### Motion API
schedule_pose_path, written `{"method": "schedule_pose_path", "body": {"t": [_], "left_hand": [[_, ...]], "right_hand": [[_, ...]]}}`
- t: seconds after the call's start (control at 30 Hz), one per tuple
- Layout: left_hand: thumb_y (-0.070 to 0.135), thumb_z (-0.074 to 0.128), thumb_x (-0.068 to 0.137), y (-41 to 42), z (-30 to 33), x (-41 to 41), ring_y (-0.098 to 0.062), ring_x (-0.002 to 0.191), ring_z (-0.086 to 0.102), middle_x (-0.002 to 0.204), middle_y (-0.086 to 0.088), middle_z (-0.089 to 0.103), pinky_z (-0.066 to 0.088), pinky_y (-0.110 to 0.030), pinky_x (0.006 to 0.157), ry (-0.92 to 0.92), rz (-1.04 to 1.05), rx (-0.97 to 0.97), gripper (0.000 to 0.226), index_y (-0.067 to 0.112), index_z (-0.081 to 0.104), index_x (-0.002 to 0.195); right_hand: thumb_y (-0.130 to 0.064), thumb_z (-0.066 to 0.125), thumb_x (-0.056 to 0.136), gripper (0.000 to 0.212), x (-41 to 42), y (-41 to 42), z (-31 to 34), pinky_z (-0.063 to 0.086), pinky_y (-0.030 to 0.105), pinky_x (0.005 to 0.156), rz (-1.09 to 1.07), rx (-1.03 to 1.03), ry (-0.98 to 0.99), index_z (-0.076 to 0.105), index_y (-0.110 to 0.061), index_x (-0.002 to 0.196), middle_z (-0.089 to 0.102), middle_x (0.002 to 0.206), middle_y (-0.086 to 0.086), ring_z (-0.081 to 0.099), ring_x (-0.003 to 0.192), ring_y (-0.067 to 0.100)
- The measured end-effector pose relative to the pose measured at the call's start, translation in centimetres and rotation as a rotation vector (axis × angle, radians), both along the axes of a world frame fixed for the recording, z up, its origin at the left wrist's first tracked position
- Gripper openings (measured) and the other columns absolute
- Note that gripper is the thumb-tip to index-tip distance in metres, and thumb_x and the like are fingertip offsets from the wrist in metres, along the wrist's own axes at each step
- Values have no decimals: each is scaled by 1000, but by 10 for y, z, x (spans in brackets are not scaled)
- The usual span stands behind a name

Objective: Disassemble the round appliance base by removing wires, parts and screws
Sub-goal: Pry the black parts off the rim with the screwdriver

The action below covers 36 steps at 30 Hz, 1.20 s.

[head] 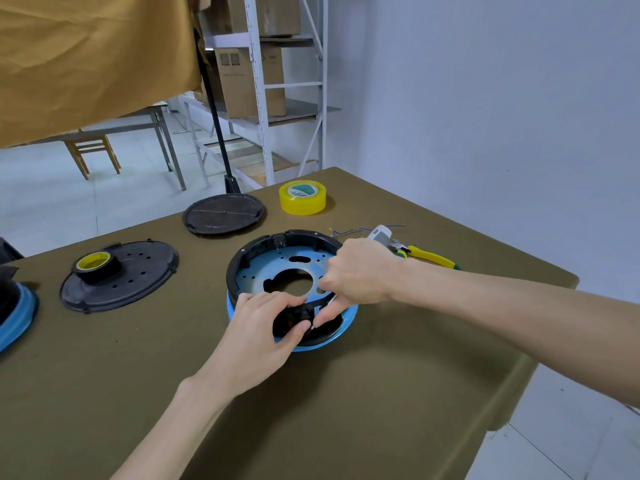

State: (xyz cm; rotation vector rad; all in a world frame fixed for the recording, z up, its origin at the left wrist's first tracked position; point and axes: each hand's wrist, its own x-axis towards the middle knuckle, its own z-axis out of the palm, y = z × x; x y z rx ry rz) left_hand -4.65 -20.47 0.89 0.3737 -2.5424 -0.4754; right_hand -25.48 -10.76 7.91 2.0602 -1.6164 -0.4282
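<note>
On the olive-covered table, round appliance base with blue plate and black rim near the middle, left hand pinching a black part at its near edge, right hand curled around a thin tool, tip hidden, yellow-handled pliers just behind.

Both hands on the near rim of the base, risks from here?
1. The round base sits tilted on its blue ring; the left hand and right hand prying at the black part may tip it.
2. The loose wires and pliers lie behind the right forearm, which could sweep them off the table.
</note>
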Motion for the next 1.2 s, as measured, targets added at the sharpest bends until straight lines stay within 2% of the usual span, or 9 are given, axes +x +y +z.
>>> {"method": "schedule_pose_path", "body": {"t": [0.17, 0.3, 0.47, 0.63, 0.73, 0.93, 1.0, 1.1, 1.2], "left_hand": [[33, 67, 99, -4, 0, 3, 16, 102, 50, 109, 26, 65, 33, -17, 96, -2, -33, 25, 28, 30, 69, 127], [24, 67, 99, -7, 0, 5, 21, 108, 44, 110, 26, 63, 31, -16, 95, -8, -59, 37, 32, 28, 68, 131], [21, 67, 99, -8, -2, 4, 22, 109, 43, 110, 26, 63, 30, -16, 94, -5, -75, 34, 32, 27, 68, 130], [20, 68, 97, -10, -4, 3, 22, 109, 45, 112, 22, 67, 30, -16, 96, 15, -68, 36, 32, 27, 69, 128], [24, 64, 96, -9, -6, 2, 17, 104, 48, 113, 21, 67, 30, -16, 98, 15, -69, 31, 31, 27, 68, 127], [21, 67, 95, -9, -5, 2, 6, 101, 52, 113, 19, 69, 31, -19, 97, -3, -55, 23, 31, 26, 68, 126], [21, 68, 95, -9, -4, 2, 12, 102, 49, 113, 20, 67, 30, -17, 98, -4, -57, 32, 32, 26, 68, 127], [20, 69, 96, -8, -2, 3, 13, 102, 48, 112, 21, 67, 29, -16, 98, -14, -61, 37, 30, 25, 69, 126], [19, 70, 96, -9, 0, 4, 24, 110, 41, 106, 27, 60, 31, -16, 94, -8, -73, 46, 28, 25, 71, 124]], "right_hand": [[-87, 13, 81, 79, -4, 18, 0, 36, 27, 45, -85, -46, -97, 51, -20, 65, 38, 51, -4, 43, 44, 21], [-87, -1, 79, 89, -12, 31, -6, 40, 29, 51, -129, -102, -124, 67, -31, 93, 61, 69, -3, 58, 62, 21], [-83, 9, 86, 76, -2, 30, -1, 30, 28, 48, -151, -59, -49, 55, -23, 76, 43, 59, -2, 46, 52, 22], [-83, 13, 87, 77, 7, 32, -3, 24, 26, 45, -203, -96, -32, 56, -20, 73, 36, 54, -4, 34, 42, 17], [-82, 16, 88, 75, 10, 35, -7, 26, 27, 45, -221, -123, -61, 53, -19, 71, 34, 54, -4, 33, 41, 16], [-86, 17, 81, 77, 5, 25, 7, 15, 22, 41, -197, -117, -72, 50, -19, 60, 23, 47, -7, 20, 36, 11], [-86, 15, 81, 80, 4, 24, 6, 13, 21, 41, -204, -108, -86, 56, -20, 61, 21, 46, -7, 23, 35, 13], [-89, 11, 76, 86, -2, 22, 1, 19, 23, 43, -174, -71, -92, 65, -22, 74, 29, 49, -7, 41, 45, 20], [-88, 17, 78, 79, -1, 20, 4, 22, 23, 43, -154, -73, -94, 56, -21, 66, 28, 50, -7, 35, 42, 17]]}}
